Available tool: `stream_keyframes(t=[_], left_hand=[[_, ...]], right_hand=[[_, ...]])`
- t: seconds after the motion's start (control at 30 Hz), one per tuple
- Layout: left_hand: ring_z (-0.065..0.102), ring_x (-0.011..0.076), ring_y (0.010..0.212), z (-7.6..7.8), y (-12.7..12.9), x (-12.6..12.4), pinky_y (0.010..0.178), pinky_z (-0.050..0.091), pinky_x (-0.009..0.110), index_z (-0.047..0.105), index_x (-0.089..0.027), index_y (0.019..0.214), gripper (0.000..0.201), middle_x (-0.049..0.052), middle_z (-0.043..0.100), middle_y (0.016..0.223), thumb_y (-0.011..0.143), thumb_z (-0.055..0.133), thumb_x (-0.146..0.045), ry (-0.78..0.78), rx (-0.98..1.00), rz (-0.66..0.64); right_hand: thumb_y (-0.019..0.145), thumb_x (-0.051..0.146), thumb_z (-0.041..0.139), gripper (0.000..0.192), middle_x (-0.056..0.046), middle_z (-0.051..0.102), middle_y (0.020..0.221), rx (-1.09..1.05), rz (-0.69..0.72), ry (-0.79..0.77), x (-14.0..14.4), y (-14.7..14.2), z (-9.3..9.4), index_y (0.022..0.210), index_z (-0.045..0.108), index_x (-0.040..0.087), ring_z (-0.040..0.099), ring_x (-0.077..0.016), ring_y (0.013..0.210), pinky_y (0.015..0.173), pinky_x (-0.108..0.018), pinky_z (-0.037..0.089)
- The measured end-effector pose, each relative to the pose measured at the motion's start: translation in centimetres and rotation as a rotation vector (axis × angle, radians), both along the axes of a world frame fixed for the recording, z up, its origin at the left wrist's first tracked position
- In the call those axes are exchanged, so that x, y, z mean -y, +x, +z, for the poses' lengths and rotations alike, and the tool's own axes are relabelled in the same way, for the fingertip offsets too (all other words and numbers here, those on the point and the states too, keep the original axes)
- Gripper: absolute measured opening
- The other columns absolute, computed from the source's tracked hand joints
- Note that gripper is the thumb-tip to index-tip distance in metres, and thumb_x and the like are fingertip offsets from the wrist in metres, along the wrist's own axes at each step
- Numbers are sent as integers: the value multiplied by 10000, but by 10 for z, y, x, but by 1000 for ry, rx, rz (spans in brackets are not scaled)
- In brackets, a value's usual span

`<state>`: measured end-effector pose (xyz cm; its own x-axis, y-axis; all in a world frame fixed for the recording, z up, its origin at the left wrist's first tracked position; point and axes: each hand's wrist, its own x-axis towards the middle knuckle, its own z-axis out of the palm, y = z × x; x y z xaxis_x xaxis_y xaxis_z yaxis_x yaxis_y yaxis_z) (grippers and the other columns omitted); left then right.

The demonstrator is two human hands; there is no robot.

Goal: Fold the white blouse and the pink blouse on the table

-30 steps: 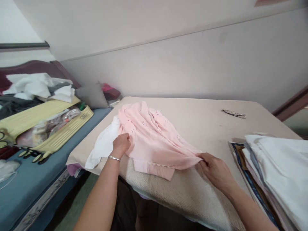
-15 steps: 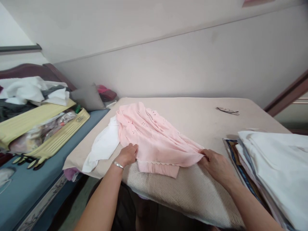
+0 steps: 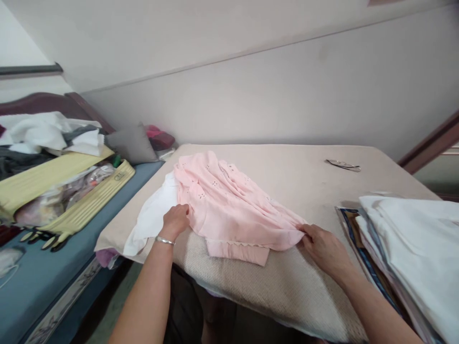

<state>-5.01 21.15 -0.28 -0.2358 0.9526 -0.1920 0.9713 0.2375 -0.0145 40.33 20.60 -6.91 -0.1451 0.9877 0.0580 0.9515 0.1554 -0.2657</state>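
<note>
A pink blouse [image 3: 229,205] with cut-out flower embroidery lies partly gathered on the cloth-covered table. My left hand [image 3: 175,220], a silver bangle on its wrist, has its fingers closed at the blouse's left edge. The fingertips there are partly hidden. At the opposite end, my right hand [image 3: 321,243] pinches a corner of the blouse and draws the fabric into long folds. A plain pink part with a scalloped trim shows along the near side. White cloth [image 3: 150,215] lies to the left, partly under the blouse.
A stack of folded clothes [image 3: 412,243] sits at the table's right, with eyeglasses [image 3: 343,165] farther back. On the blue bed at left are a yellow open case [image 3: 96,198], piled clothes [image 3: 39,131] and a grey cushion [image 3: 132,143]. A wall [image 3: 251,100] bounds the far side.
My left hand has moved left and away from me along the blouse's edge, from its lower corner. My right hand keeps its hold at nearly the same place.
</note>
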Motion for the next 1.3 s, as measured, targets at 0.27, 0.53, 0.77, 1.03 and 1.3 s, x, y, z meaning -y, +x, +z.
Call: stream_keyframes(t=[0.27, 0.53, 0.77, 1.03, 1.3], left_hand=[[694, 252, 844, -12, -13, 2, 717, 478, 295, 522, -226, 1271, 506, 93, 726, 947, 775, 619, -199, -83, 156, 6], [683, 187, 991, -22, -14, -19, 818, 474, 235, 685, -174, 1017, 354, 74, 747, 1071, 732, 518, -47, 15, 204, -19], [658, 251, 1017, -17, -3, -17, 841, 451, 321, 686, -179, 950, 276, 108, 737, 1041, 772, 507, -69, 148, 66, 8], [651, 278, 925, -5, 12, -12, 726, 428, 349, 635, -214, 869, 192, 114, 681, 1014, 861, 452, -154, 229, -45, 14], [640, 194, 786, -2, 23, -16, 733, 456, 291, 587, -227, 982, 181, 29, 690, 883, 857, 477, -158, 327, 280, -182]], right_hand=[[913, 164, 441, 346, -91, 742, 1131, -49, 8, 5, -2, 4, -4, 1136, 705, 190, 713, -234, 953, 815, -328, 506], [902, 141, 432, 344, -103, 739, 1122, -81, 22, -9, -2, 3, -1, 1111, 702, 178, 705, -238, 965, 840, -335, 492], [843, 102, 449, 347, -78, 734, 1073, -72, 7, -42, 0, 0, 3, 1062, 701, 197, 690, -218, 948, 780, -291, 454], [913, 161, 431, 338, -89, 728, 1096, -34, -3, -64, 1, -4, 6, 1069, 727, 212, 688, -235, 947, 743, -302, 444], [821, 76, 433, 353, -72, 728, 1066, -211, 94, 23, 2, -8, 3, 1012, 703, 198, 686, -198, 953, 838, -281, 476]])
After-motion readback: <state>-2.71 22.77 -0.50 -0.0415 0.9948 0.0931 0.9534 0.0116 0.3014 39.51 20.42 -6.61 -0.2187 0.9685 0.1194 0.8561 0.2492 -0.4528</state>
